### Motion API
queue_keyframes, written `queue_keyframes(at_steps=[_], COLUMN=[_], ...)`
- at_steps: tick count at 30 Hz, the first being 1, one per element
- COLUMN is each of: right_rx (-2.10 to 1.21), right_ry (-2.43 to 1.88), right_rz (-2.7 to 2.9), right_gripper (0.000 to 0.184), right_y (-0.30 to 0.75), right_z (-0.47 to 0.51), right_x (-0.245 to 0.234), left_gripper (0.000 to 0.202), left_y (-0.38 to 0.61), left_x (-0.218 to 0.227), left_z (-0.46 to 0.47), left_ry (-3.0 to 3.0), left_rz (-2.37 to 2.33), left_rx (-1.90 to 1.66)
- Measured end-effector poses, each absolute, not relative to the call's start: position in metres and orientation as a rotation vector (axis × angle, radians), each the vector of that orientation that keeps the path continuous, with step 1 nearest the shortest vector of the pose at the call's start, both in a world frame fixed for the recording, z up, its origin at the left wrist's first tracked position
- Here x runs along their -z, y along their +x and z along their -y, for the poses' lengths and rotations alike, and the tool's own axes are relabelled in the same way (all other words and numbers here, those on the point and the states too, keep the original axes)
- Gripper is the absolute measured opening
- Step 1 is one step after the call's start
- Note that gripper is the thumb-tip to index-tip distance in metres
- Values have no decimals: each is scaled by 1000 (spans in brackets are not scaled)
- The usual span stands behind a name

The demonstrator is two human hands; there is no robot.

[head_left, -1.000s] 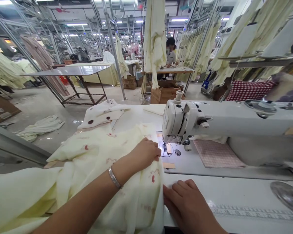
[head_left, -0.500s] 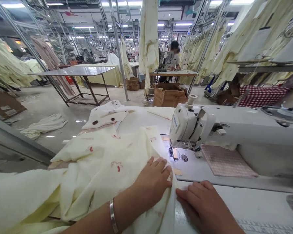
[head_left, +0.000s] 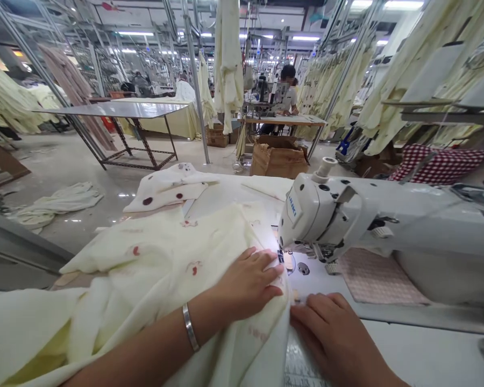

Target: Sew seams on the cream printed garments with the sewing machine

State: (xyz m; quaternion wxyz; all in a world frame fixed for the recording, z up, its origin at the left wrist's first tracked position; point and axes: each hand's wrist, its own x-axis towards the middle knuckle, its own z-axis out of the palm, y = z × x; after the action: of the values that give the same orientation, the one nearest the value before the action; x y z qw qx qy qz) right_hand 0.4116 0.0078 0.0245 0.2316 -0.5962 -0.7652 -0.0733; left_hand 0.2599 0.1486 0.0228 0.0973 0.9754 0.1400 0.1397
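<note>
1. Your left hand (head_left: 252, 285) lies flat on the pale yellow cloth (head_left: 157, 252), fingers loosely spread and pressing from above — no longer the bunched grip of a second ago. It holds the fabric down rather than gripping it.
2. Your right hand (head_left: 333, 336), at four o'clock from the left, is half curled, with its fingertips at the cloth's edge. The thumb is partly hidden, so I cannot tell whether you pinch that edge or only guide it.
3. The cloth spreads from six round to eleven o'clock of your left hand. Its three o'clock edge now comes up beside the presser foot (head_left: 281, 257), which sits at two o'clock from that hand, under the sewing machine head (head_left: 306, 215).
4. Less of the tan strip (head_left: 296, 295) shows than half a second ago — your right hand and the cloth are closer in around it.
5. For the work in hand, the edge seems nearer to lining up with the foot. Your left fingertips obscure whether any cloth lies beneath it.
</note>
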Motion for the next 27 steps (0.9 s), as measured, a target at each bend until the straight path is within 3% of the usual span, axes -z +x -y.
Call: queue_keyframes(at_steps=[4, 10, 27], right_rx=[305, 228, 171], right_ry=[-1516, -1409, -1349], right_rz=[2166, 2164, 2139], right_gripper=[30, 24, 20], right_y=[406, 407, 404], right_z=[-9, -3, -2], right_x=[-25, -17, -18], left_gripper=[30, 18, 18], left_y=[258, 259, 262], left_x=[-22, -15, -11], left_z=[-150, -151, -160], left_ry=[2933, 2960, 2904], left_rz=[-349, -138, 79], left_rx=[-435, -523, -631])
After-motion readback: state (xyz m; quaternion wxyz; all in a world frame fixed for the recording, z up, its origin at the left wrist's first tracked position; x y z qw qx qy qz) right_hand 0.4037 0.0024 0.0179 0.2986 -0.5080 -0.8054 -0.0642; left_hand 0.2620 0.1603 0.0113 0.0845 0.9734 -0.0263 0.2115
